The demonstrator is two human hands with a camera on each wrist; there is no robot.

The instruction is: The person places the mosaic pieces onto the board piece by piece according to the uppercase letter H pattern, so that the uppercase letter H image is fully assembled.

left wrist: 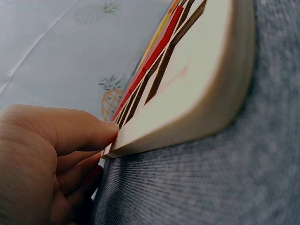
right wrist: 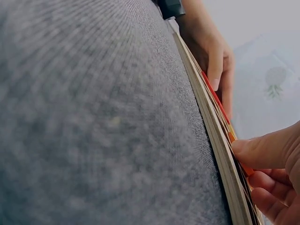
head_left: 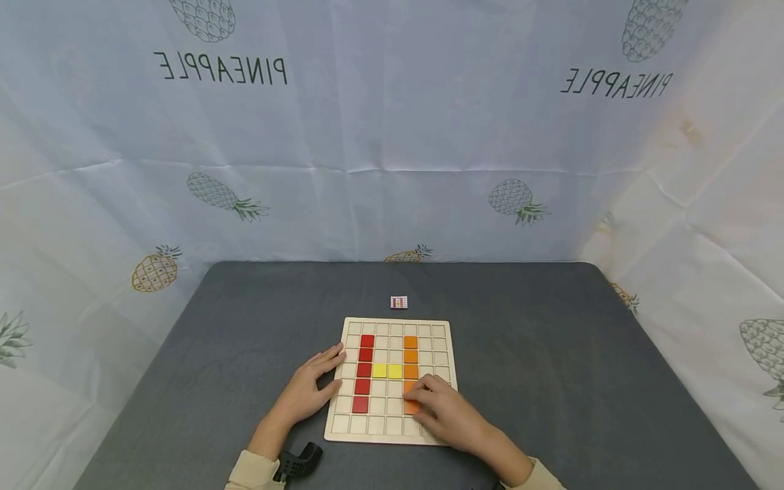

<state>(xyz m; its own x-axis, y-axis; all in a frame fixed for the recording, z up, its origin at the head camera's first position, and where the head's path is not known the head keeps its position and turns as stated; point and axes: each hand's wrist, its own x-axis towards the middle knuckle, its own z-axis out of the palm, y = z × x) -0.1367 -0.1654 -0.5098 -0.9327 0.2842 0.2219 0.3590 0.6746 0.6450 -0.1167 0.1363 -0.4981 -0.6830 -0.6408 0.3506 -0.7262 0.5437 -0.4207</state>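
A square wooden grid board [head_left: 376, 425] lies on the dark table. A column of several red tiles [head_left: 364, 370] is on its left, two yellow tiles [head_left: 387, 371] sit mid-board, and orange tiles [head_left: 410, 356] form a column to their right. My left hand [head_left: 304, 390] rests against the board's left edge, fingers extended, its thumb [left wrist: 101, 131] touching the rim. At the lower end of the orange column, my right hand [head_left: 450, 415] pinches an orange tile [head_left: 412, 407] between thumb and fingertip. The right fingers partly cover that tile and the one above.
A small patterned card [head_left: 399, 302] lies beyond the board's far edge. Black wrist straps [head_left: 299, 461] sit at the sleeves. The grey table [head_left: 551, 354] extends on both sides, with a pineapple-printed cloth [head_left: 392, 122] hanging behind it.
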